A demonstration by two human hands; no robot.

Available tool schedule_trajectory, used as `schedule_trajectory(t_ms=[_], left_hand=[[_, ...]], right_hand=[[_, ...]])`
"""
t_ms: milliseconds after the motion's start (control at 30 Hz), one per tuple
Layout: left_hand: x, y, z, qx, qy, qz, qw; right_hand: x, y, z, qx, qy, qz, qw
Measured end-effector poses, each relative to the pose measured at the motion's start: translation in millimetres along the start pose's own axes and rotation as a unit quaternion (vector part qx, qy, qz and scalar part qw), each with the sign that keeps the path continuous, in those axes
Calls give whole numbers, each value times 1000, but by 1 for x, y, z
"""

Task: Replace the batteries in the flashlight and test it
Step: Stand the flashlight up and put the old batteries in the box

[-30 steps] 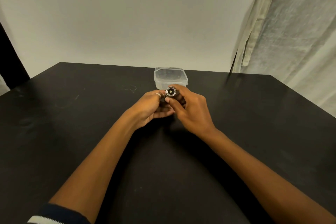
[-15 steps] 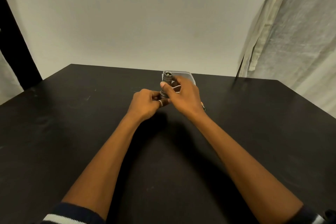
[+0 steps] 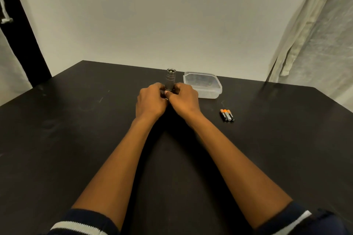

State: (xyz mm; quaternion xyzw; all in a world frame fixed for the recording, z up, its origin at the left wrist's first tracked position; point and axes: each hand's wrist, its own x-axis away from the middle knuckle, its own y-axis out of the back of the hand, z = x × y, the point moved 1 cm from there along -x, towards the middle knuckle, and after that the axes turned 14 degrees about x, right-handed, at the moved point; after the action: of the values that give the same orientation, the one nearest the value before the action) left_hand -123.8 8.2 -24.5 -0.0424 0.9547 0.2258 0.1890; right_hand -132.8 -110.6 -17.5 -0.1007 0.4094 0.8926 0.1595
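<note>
A grey metal flashlight [image 3: 170,79] stands upright on the black table [image 3: 76,139], its ribbed end up. My left hand [image 3: 150,102] and my right hand [image 3: 184,101] both curl round its lower end, which is hidden behind my fingers. Three small batteries with orange ends [image 3: 227,115] lie side by side on the table to the right of my right hand, apart from it.
A clear plastic box with its lid on [image 3: 202,84] sits just right of the flashlight at the back. A pale curtain [image 3: 313,30] hangs at the right, a white wall behind the table, and a dark post [image 3: 23,30] at the left.
The flashlight has gone from pointing at me in my hands to standing upright on the table. The view has shifted, so the box now lies to the right and the batteries show.
</note>
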Motion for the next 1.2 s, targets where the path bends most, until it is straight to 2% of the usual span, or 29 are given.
schedule_trajectory(t_ms=[300, 767, 1033, 1200], left_hand=[[-63, -2, 30, -31, -12, 6, 999], [-161, -25, 60, -23, 13, 8, 1000], [-152, -21, 58, -30, 17, 10, 999], [-126, -14, 47, -90, 24, -4, 996]], right_hand=[[-60, -40, 9, 22, 8, 3, 1000], [-154, -83, 5, -15, -26, -19, 999], [-150, -82, 4, -13, -47, -8, 999], [-122, -70, 12, -4, -37, -11, 999]])
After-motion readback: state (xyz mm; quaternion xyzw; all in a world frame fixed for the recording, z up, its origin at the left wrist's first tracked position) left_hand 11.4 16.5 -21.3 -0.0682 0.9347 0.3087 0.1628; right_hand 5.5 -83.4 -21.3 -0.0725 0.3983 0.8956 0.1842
